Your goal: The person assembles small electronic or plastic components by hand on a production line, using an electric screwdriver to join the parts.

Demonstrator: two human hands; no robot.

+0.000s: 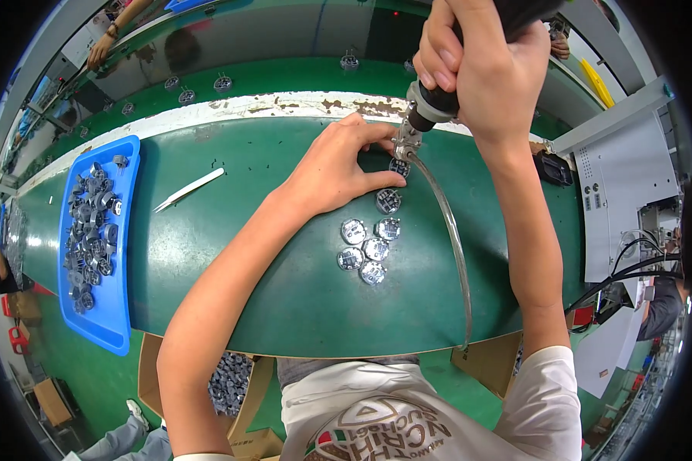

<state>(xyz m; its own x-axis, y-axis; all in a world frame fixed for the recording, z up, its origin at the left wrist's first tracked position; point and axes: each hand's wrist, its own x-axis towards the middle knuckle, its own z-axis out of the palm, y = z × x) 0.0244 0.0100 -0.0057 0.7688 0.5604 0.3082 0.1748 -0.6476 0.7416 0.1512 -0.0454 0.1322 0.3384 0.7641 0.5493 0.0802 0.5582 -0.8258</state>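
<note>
Holding the screwdriver [437,103] over a small round part [399,166]!
Head view: the right hand [488,81] has its fingers clamped round that black tool; the left hand [332,165] spreads thumb and forefinger around the part, right under the metal tip [407,144], though whether they pinch it, I cannot tell. Six more round parts [376,248] lie near on the green table [300,300], white tweezers [190,189] and a loaded blue tray [119,315] off left.
</note>
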